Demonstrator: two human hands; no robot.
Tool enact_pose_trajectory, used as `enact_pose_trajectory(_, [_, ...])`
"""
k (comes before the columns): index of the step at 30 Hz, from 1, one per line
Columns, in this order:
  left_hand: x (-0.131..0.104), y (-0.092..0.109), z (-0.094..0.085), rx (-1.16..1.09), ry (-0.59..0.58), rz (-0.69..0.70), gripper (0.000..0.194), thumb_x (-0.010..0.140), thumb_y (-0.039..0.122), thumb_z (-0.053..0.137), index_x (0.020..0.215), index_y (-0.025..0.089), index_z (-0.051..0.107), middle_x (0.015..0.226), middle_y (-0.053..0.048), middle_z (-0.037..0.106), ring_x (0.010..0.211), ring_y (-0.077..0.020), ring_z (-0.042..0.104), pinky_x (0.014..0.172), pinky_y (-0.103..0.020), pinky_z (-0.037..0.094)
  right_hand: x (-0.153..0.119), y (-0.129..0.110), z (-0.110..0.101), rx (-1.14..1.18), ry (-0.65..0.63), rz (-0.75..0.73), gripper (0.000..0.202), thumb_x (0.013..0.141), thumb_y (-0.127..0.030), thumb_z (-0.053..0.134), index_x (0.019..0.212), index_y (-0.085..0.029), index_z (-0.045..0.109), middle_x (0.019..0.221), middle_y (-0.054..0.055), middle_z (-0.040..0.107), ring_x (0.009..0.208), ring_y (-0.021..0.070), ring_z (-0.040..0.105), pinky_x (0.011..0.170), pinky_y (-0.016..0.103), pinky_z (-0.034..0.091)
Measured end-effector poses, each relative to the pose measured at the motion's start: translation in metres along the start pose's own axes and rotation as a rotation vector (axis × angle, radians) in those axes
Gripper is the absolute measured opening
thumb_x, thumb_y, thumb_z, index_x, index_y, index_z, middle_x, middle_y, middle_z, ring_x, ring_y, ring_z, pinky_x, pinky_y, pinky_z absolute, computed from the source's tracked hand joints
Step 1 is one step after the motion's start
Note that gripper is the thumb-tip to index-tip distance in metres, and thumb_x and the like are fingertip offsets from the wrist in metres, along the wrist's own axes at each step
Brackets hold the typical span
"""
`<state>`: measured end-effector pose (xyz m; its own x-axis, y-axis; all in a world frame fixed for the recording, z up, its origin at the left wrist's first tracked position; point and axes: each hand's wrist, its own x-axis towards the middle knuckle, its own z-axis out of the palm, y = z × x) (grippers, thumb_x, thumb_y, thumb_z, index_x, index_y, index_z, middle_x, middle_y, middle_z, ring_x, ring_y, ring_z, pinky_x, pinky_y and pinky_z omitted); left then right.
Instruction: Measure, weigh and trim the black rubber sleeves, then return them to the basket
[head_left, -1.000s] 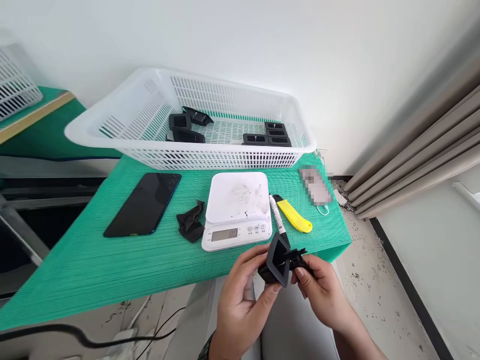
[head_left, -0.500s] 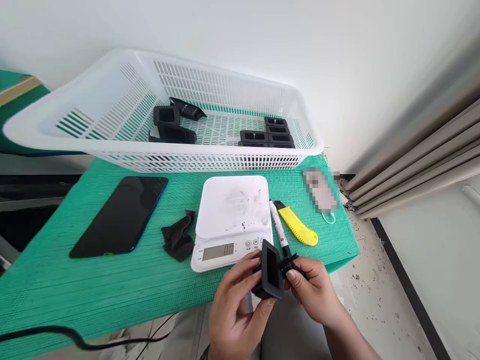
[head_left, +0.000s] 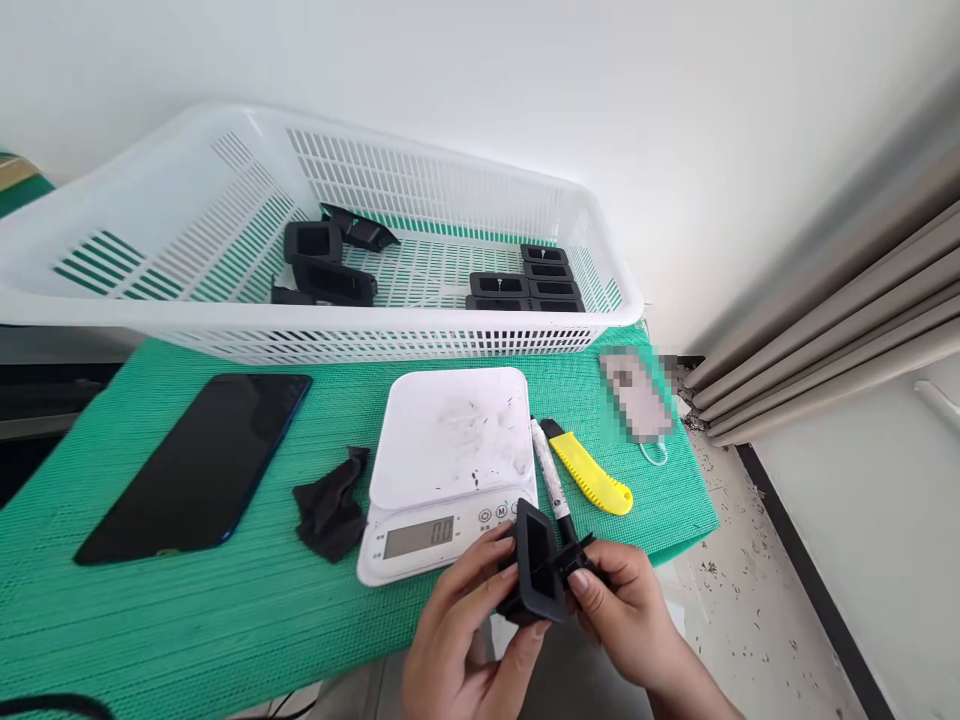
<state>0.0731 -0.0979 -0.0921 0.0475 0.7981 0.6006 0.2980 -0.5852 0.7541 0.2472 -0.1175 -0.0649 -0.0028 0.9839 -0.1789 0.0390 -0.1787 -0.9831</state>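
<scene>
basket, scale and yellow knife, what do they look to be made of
Basket: likely moulded plastic, white with a soft sheen; rounded rim and regular slots suggest it.
Scale: probably smooth white plastic, judging by its rounded edges, though a coated top is possible.
Yellow knife: seemingly plastic handle, bright and ribbed; blade material can't be told.

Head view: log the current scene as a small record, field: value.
left hand: left hand holds black rectangular frame
right hand: right hand pinches small black piece at the frame's opening
scale: white digital scale, flecked plate, reads 0.0
left of scale: crumpled black scrap, then smartphone
right of scale: marker, yellow utility knife
behind scale: white slotted basket, black parts in two groups
surface: green mesh cover
</scene>
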Motion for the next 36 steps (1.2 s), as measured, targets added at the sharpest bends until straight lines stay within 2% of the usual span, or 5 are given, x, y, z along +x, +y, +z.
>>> enact_pose_trajectory(9, [-0.006,0.0,-0.001,-0.143,0.077,-0.025,0.043,0.086,0.009,0.07,0.126,0.027,0.068,0.126,-0.01,0.069,0.125,-0.0316,0.068,0.099,-0.045,0.064,0.003,-0.006,0.004,0.034,0.035,0.02,0.062,0.082,-0.076,0.069,0.06,-0.02,0.054,0.051,-0.002,0.049,0.049,0.0098,0.04,0.046,0.023,0.028])
enact_pose_trajectory(14, [-0.008,0.0,-0.002,-0.273,0.124,-0.128,0.032,0.091,0.021,0.071,0.122,0.026,0.072,0.122,-0.011,0.071,0.117,-0.0327,0.072,0.092,-0.045,0.067,0.002,-0.011,0.003,0.035,0.045,0.002,0.064,0.082,-0.079,0.065,0.06,-0.02,0.053,0.051,-0.002,0.049,0.048,0.0098,0.039,0.045,0.023,0.028])
enact_pose_trajectory(20, [-0.006,0.007,-0.005,-0.364,0.147,-0.23,0.032,0.096,0.042,0.068,0.123,0.025,0.073,0.115,-0.011,0.074,0.107,-0.0292,0.075,0.085,-0.036,0.068,-0.005,-0.016,-0.003,-0.105,0.04,-0.106,0.056,0.09,-0.067,0.065,0.062,-0.019,0.056,0.056,-0.002,0.049,0.052,0.0102,0.041,0.05,0.024,0.031])
enact_pose_trajectory(28, [-0.013,0.012,-0.009,-0.295,0.251,-0.174,0.032,0.096,0.042,0.067,0.122,0.026,0.073,0.114,-0.009,0.076,0.104,-0.0286,0.075,0.083,-0.036,0.067,-0.013,-0.017,-0.004,-0.239,0.09,-0.216,0.048,0.095,-0.055,0.063,0.064,-0.019,0.058,0.059,-0.001,0.051,0.057,0.0127,0.045,0.054,0.025,0.034])
enact_pose_trajectory(36, [-0.011,0.003,-0.015,-0.407,0.232,-0.554,0.039,0.087,0.056,0.075,0.105,0.021,0.076,0.099,-0.01,0.081,0.087,-0.0287,0.079,0.069,-0.034,0.068,-0.024,-0.018,0.0,-0.411,0.063,-0.265,0.041,0.101,-0.046,0.057,0.069,-0.021,0.057,0.064,0.001,0.057,0.061,0.0152,0.052,0.057,0.026,0.037])
